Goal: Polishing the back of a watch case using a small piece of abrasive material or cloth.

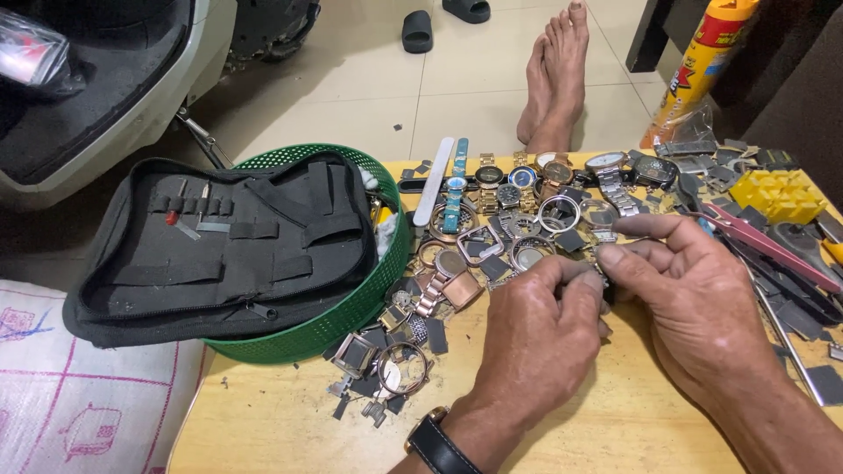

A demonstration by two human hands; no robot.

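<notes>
Both hands meet over the middle of the wooden surface (615, 430). The left hand (540, 329), a black-strapped wristwatch (436, 443) on its wrist, is curled with fingertips pressed together; the right hand (694, 298) faces it, thumb and forefinger closed toward the same spot. Between the two sets of fingertips sits a small metal watch part (602, 268), pinched from both sides and mostly hidden, so what kind of part it is I cannot tell.

Just beyond the fingers lies a scatter of watch cases and rings (492, 250), and behind them a row of whole watches (527, 180) lined up along the far edge. A pale nail file (434, 182) lies slanted beside them. More loose cases and grey scraps (378, 364) lie near the left wrist.

To the left, a green mesh basket (351, 307) carries an open black tool pouch (228, 246) laid across its rim. To the right, red-handled pliers (764, 241) rest near a yellow plastic block (777, 195). At the far right corner leans a tall yellow tube package (698, 75) with red lettering. Beyond the surface, bare feet (555, 75) rest on the tiled floor (351, 96), with dark sandals (417, 31) farther off.
</notes>
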